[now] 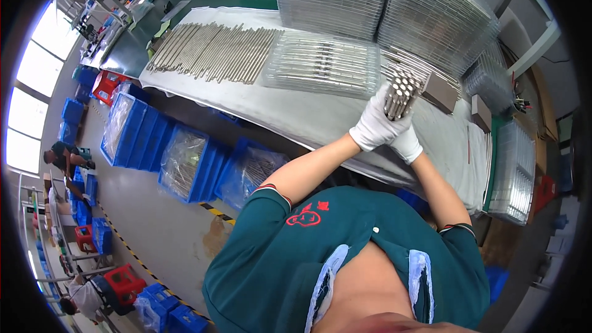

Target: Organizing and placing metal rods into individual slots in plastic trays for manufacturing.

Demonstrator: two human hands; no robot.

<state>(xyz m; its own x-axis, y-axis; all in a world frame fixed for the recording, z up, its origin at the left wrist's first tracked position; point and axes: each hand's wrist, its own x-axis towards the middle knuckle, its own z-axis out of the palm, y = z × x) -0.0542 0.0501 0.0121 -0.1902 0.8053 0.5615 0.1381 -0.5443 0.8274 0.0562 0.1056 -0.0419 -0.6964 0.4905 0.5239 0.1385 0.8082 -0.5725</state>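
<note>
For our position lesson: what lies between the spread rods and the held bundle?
A clear plastic tray lies between the spread rods and the held bundle in the head view.

Bright shot, blown-out windows [28, 108]

Daylight from left, panes clipped white. Glare streaks on clear plastic trays [333, 0], shine on metal rods [213, 52]. Pale tabletop [246, 97] well lit, darker beneath its front edge. Center fairly crisp; far-left background soft. Fisheye bends straight lines; black vignette fills corners.
</note>
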